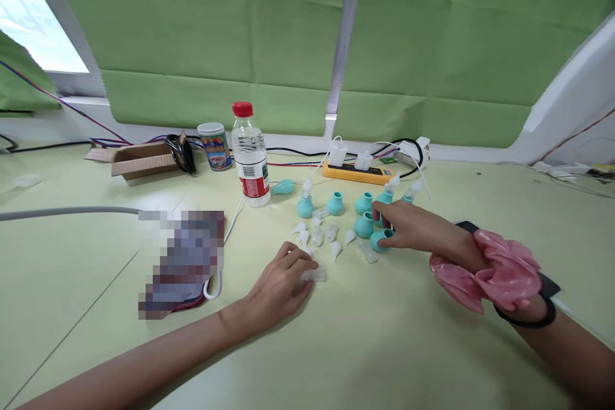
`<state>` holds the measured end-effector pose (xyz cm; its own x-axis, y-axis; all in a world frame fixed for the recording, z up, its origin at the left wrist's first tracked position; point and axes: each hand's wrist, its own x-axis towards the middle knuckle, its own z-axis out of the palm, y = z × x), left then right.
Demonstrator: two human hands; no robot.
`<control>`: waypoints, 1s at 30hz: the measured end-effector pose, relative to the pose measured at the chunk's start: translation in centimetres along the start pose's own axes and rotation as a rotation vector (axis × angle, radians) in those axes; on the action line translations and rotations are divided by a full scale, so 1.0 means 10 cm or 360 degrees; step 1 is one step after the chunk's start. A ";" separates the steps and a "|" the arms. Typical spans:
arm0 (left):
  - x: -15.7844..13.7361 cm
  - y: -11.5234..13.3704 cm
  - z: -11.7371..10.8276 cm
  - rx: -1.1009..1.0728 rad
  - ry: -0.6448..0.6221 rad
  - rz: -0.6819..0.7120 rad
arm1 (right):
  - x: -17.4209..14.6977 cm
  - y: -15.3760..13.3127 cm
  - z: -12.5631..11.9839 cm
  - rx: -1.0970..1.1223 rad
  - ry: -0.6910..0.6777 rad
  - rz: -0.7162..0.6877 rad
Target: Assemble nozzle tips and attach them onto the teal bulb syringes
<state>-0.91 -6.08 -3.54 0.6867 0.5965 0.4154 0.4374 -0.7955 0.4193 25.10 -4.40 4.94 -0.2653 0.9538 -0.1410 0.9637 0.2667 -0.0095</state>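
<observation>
My left hand (pixel 283 278) rests low on the table, its fingers bent and closed on a short clear plastic tube (pixel 317 275). My right hand (pixel 408 224) reaches in among several teal rubber squeeze bulbs. Its thumb lies against the nearest bulb (pixel 378 241), with the fingers curled over that group; part of their grip is hidden. Between the hands lie small white pointed tips (pixel 336 250), clear tube pieces (pixel 331 232) and another clear tube (pixel 368 252). One teal bulb (pixel 305 207) stands with a clear nozzle on top, and a plain one (pixel 335 204) is beside it.
A water bottle (pixel 250 160) with a red cap stands behind, near a printed can (pixel 214 147) and an open cardboard box (pixel 144 161). At the back lies an orange power strip (pixel 358 173) with cables. A phone (pixel 185 262) is on the left; a dark device (pixel 548 285) lies under my right wrist.
</observation>
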 end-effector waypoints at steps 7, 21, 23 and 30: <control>0.00 -0.01 -0.02 0.0015 0.0020 -0.0141 | 0.01 0.06 0.03 -0.0108 -0.0043 -0.0048; 0.08 0.05 -0.13 0.0378 -0.0208 0.0012 | -0.09 -0.60 0.25 0.0704 0.0078 -0.0793; 0.09 0.07 -0.14 0.0480 -0.0229 -0.0036 | -0.04 -0.62 0.37 0.0746 0.0092 -0.0803; 0.07 0.06 -0.18 0.0398 -0.0092 -0.0160 | -0.05 -0.67 0.41 0.0797 0.0204 -0.0844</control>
<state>-1.16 -5.94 -1.53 0.6613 0.6727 0.3320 0.6301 -0.7383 0.2408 18.92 -7.23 1.01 -0.6707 0.7311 0.1248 0.5944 0.6305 -0.4991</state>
